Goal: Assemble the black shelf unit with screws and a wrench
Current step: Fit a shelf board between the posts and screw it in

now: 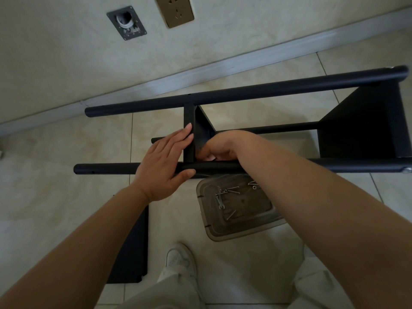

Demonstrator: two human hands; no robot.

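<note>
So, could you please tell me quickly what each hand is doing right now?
Left hand: open, fingers straight against the middle shelf panel, thumb under the near pole.
Right hand: curled inside the frame; contents cannot be told.

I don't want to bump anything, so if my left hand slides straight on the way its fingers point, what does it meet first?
Probably the middle shelf panel: the left hand's fingertips already lie against its upright edge. Further along that line is the far pole.
</note>
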